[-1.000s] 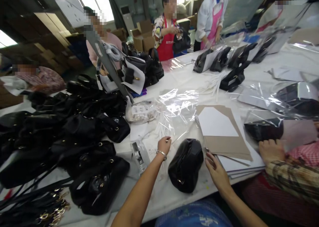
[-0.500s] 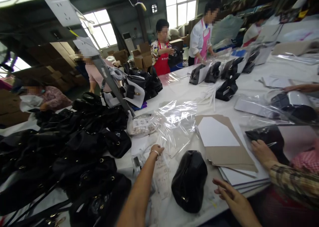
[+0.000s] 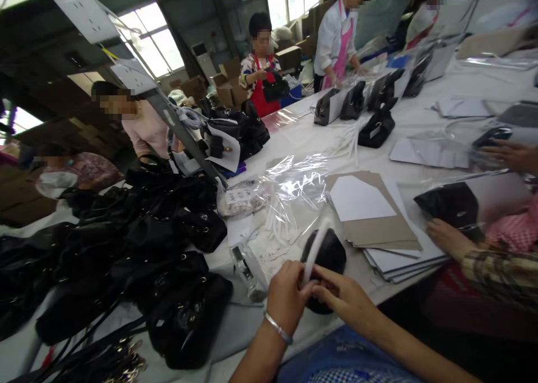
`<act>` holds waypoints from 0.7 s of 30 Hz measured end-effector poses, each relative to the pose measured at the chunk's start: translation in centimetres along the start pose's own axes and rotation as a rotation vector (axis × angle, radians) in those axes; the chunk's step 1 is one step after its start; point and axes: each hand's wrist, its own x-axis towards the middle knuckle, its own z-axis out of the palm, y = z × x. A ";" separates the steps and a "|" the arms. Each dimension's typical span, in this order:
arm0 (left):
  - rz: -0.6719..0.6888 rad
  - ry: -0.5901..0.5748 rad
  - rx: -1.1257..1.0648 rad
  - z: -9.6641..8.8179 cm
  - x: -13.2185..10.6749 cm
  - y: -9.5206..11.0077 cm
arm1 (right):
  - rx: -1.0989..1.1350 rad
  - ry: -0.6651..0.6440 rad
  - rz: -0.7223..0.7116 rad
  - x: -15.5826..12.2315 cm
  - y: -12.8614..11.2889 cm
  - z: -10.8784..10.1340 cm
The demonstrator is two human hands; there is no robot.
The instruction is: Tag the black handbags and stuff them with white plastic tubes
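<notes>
Both my hands meet just above a black bag (image 3: 334, 254) that lies on the white table. My left hand (image 3: 288, 293), with a bracelet at the wrist, is closed around the lower end of a white strip (image 3: 315, 248). The strip stands up from the fingers and leans to the right. My right hand (image 3: 342, 296) pinches at the same lower end, its fingertips touching those of the left. Part of the bag is hidden behind my hands. Beyond it lie more white strips (image 3: 279, 220) beside clear plastic sheets (image 3: 294, 175).
Many black bags (image 3: 168, 293) are heaped at the left. A tape dispenser (image 3: 247, 271) stands near my left hand. Cardboard and white sheets (image 3: 374, 212) are stacked at the right. A co-worker's hand (image 3: 448, 237) touches a bagged black item (image 3: 454, 203). A metal post (image 3: 180, 130) rises from the table.
My left hand has come back from the white strips with one strip. My right hand has moved left to meet it over the black bag. The view has shifted slightly.
</notes>
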 end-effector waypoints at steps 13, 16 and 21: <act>-0.157 -0.269 -0.607 3.4 6.5 -1.4 | 0.811 0.058 0.353 -4.3 4.5 -5.1; -0.268 -0.393 -0.727 4.1 7.7 -1.1 | 0.929 -0.072 0.360 -3.3 5.0 -4.7; -0.383 -0.406 -0.754 3.6 7.9 -0.9 | 1.063 -0.103 0.306 -1.1 4.9 -3.5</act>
